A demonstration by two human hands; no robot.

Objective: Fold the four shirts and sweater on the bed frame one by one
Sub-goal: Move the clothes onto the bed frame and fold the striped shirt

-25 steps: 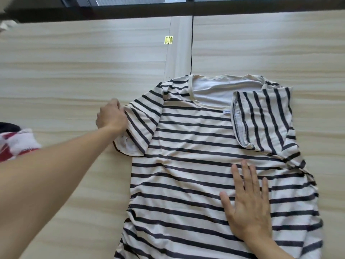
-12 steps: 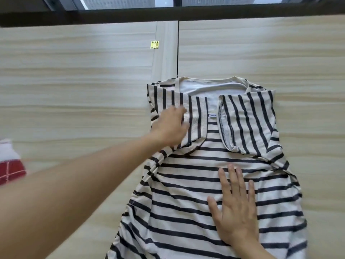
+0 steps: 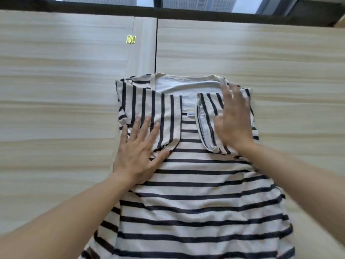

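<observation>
A cream shirt with dark stripes (image 3: 196,193) lies flat on the pale wooden bed frame (image 3: 56,109), collar away from me. Both short sleeves are folded inward over the chest. My left hand (image 3: 140,152) lies flat with spread fingers on the lower part of the folded left sleeve. My right hand (image 3: 233,118) is flat on the folded right sleeve, slightly blurred. The shirt's hem runs out of the bottom of the view.
A narrow seam strip (image 3: 143,49) with a small yellow hinge (image 3: 131,39) divides the wooden boards behind the shirt. A dark window frame (image 3: 168,12) runs along the far edge.
My left hand folded the left sleeve in over the chest and now lies flat on it. My right hand moved from the shirt's belly up onto the folded right sleeve.
</observation>
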